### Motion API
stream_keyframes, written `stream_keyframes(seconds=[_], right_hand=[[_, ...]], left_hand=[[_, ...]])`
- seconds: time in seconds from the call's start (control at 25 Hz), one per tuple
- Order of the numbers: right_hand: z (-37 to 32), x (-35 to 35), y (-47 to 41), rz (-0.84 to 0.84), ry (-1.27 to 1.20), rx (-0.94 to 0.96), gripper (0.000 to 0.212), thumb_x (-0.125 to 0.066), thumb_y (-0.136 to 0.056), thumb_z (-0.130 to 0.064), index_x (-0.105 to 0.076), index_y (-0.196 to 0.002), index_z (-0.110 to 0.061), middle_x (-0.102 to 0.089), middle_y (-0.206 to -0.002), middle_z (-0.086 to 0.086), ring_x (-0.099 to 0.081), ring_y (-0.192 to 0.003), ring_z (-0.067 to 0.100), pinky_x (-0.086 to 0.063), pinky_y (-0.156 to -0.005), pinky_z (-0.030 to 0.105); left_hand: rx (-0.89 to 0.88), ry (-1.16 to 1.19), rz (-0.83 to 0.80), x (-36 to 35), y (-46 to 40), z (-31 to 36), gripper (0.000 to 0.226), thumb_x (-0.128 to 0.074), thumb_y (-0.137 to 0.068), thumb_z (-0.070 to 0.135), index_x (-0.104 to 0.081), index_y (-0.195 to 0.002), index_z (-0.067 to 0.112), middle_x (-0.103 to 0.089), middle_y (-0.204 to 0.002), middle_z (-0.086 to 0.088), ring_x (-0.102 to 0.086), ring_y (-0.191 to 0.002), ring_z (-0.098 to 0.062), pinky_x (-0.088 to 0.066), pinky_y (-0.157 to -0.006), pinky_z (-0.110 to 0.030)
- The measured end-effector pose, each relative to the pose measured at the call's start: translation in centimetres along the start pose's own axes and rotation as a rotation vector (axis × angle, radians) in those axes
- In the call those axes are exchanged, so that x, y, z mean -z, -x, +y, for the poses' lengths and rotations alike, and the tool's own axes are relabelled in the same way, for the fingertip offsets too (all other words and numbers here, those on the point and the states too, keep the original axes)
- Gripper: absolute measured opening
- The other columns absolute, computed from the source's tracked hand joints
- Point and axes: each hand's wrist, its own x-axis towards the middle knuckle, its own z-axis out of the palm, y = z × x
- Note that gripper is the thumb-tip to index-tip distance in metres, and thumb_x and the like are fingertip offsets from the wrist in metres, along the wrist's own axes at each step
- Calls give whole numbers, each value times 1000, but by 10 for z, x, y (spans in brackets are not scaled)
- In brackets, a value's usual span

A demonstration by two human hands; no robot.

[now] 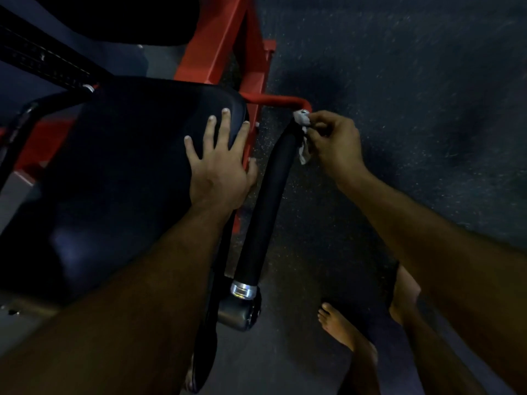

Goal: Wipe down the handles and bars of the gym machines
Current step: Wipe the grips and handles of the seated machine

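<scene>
Braced flat, fingers spread, on the black seat pad (pixel 137 166), the left hand (pixel 219 163) steadies while the right hand (pixel 333 146) pinches what looks like a pale cloth (pixel 302 129) against the black handle (pixel 268 195) top.

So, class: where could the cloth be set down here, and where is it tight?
Free: seat pad left of the left hand; floor right of the right hand. Crowded: the gap between pad and black handle.

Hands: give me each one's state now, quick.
Left hand: open, flat on the seat pad.
Right hand: pinching the cloth against the handle.
</scene>
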Motion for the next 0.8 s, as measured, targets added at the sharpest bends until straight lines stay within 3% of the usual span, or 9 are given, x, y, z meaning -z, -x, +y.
stream_keyframes(seconds=[0.12,0.2,0.32,0.44,0.6,0.72,0.8], right_hand=[[-11,1,-1,-27,113,40,18,-58,-101,-16,-73,-103,-26,-63,-80,-14,-59,-65,-12,-46,-60,12],[-18,-8,19,-47,103,148,14,-60,-101,-21,-73,-102,-26,-56,-89,-16,-56,-76,-13,-44,-62,7],[-13,-12,44,-76,107,310,14,-60,-101,-22,-73,-103,-24,-55,-99,-6,-58,-87,4,-48,-70,16],[-4,-4,24,-138,103,381,16,-60,-100,-19,-74,-106,-21,-57,-102,-3,-59,-87,7,-49,-75,20],[6,4,-24,-131,223,249,14,-58,-100,-21,-72,-101,-21,-66,-97,-5,-64,-89,8,-55,-84,37],[2,2,-17,-168,148,201,19,-53,-102,-23,-72,-100,-22,-71,-86,-12,-68,-83,3,-57,-82,29],[-3,0,6,-183,117,285,21,-52,-102,-23,-73,-105,-23,-72,-92,-8,-67,-88,4,-54,-83,26]], left_hand=[[-4,19,-16,3,-1,1,71,-44,-98,54,-21,-162,34,-5,-173,-2,-9,-158,-26,-18,-119,-68],[1,25,-11,2,-2,0,71,-43,-99,54,-19,-162,35,-4,-173,-1,-8,-158,-26,-18,-120,-67],[1,-2,-17,-1,0,0,68,-37,-101,56,-17,-162,36,-3,-173,-1,-7,-158,-25,-18,-120,-67],[1,-9,-53,3,-2,0,67,-31,-100,57,-16,-162,36,-1,-173,0,-4,-159,-24,-15,-121,-67],[15,20,-99,7,-1,2,68,-35,-100,53,-13,-163,38,4,-173,2,2,-159,-22,-12,-122,-65],[17,21,-140,10,-4,2,68,-35,-100,52,-11,-163,39,8,-173,4,5,-159,-21,-10,-123,-65],[20,25,-151,9,-4,1,68,-36,-101,54,-11,-162,40,9,-173,4,6,-159,-21,-10,-123,-64]])
